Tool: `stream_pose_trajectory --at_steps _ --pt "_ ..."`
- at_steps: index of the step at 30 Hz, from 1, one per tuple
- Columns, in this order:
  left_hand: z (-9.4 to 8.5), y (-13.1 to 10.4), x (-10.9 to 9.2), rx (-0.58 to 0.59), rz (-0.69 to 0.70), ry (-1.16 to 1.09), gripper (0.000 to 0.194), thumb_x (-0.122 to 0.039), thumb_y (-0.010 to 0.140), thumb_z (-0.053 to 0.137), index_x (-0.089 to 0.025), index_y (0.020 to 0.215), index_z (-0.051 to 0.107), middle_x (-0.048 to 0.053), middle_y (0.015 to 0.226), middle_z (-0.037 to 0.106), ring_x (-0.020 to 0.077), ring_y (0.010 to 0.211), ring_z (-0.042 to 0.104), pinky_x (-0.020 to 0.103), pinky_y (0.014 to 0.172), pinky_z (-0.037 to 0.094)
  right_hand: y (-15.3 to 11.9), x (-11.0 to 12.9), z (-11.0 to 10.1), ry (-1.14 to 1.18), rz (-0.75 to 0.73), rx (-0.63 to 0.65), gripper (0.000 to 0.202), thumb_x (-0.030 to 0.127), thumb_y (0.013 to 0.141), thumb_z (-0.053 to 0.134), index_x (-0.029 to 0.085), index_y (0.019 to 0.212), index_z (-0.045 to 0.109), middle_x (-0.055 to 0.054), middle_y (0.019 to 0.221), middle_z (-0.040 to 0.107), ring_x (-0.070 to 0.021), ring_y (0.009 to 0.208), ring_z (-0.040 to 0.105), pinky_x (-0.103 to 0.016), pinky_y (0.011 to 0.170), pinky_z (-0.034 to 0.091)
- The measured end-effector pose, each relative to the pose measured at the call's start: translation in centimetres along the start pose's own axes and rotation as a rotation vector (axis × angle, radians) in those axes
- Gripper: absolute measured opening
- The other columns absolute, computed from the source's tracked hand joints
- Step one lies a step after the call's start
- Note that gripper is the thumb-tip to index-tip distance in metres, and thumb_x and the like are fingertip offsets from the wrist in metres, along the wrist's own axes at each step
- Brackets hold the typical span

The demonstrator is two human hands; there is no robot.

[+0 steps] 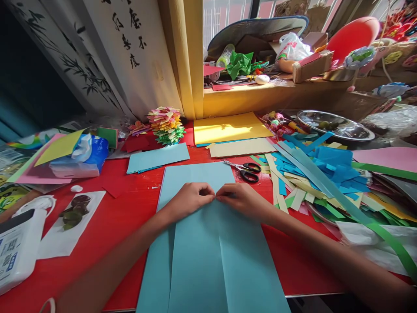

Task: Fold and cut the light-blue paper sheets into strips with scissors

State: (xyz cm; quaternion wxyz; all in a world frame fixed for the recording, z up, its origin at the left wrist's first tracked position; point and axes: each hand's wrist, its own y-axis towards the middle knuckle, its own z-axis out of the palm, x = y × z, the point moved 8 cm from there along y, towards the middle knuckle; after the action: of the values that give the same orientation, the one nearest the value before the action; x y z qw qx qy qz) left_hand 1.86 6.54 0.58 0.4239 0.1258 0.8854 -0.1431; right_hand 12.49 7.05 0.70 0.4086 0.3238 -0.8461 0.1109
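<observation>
A large light blue sheet of paper (198, 261) with a lengthwise crease lies over another light blue sheet (195, 171) on the red table. My left hand (192, 200) and my right hand (239, 198) meet near the sheet's far edge, fingertips almost touching. Both have thumb and fingers closed on that edge. Black-handled scissors (246, 169) rest just beyond my right hand, partly on the lower sheet. Behind my left hand is a stack of folded light blue paper (158, 158).
Cut paper strips (325, 174) are heaped at the right, below a metal bowl (335, 125). Yellow sheets (228, 128) and a folded-paper stack (166, 126) stand at the back. At left are a tissue pack (94, 156) and a white box (19, 248).
</observation>
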Motion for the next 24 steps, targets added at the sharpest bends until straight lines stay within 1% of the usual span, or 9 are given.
stream_pose_trajectory --at_steps 4,8,12,19,24 --pt "0.1 -0.1 0.0 0.000 0.001 -0.021 0.021 -0.029 0.073 0.047 -0.018 0.078 0.063 -0.002 0.073 0.061 0.0121 0.068 0.051 0.021 0.058 0.038 -0.1 0.8 -0.1 -0.054 -0.043 -0.021 0.019 0.018 0.084 0.047 0.016 0.082 0.066 -0.003 0.077 0.064 -0.0121 0.066 0.055 -0.022 0.059 0.038" --pt "0.2 -0.1 0.1 -0.010 -0.033 -0.058 0.020 -0.029 0.071 0.046 -0.017 0.075 0.062 -0.001 0.071 0.057 0.0120 0.066 0.049 0.021 0.058 0.037 -0.2 1.2 -0.2 -0.144 -0.091 -0.049 0.018 0.016 0.084 0.048 0.018 0.083 0.066 -0.002 0.079 0.065 -0.0128 0.069 0.055 -0.025 0.066 0.039" --pt "0.3 -0.1 0.4 0.012 -0.085 -0.081 0.019 -0.029 0.068 0.047 -0.017 0.072 0.060 -0.001 0.069 0.055 0.0122 0.064 0.047 0.022 0.056 0.036 -0.3 1.6 -0.1 -0.267 -0.173 -0.095 0.016 0.018 0.085 0.050 0.019 0.084 0.066 -0.001 0.077 0.066 -0.0133 0.069 0.055 -0.027 0.072 0.037" --pt "0.4 -0.1 0.7 0.036 -0.134 -0.114 0.017 -0.029 0.066 0.048 -0.017 0.070 0.060 -0.002 0.067 0.055 0.0123 0.064 0.048 0.022 0.056 0.037 -0.6 2.2 0.4 -0.379 -0.292 -0.115 0.021 0.022 0.089 0.043 0.019 0.088 0.064 -0.002 0.074 0.063 -0.0129 0.070 0.055 -0.029 0.074 0.033" --pt "0.3 -0.1 0.9 0.051 -0.145 -0.091 0.016 -0.030 0.068 0.048 -0.018 0.071 0.059 -0.003 0.069 0.056 0.0119 0.065 0.048 0.022 0.056 0.036 -0.9 3.0 0.6 -0.520 -0.368 -0.133 0.029 0.023 0.093 0.036 0.017 0.086 0.063 -0.003 0.073 0.062 -0.0129 0.069 0.053 -0.031 0.077 0.033"
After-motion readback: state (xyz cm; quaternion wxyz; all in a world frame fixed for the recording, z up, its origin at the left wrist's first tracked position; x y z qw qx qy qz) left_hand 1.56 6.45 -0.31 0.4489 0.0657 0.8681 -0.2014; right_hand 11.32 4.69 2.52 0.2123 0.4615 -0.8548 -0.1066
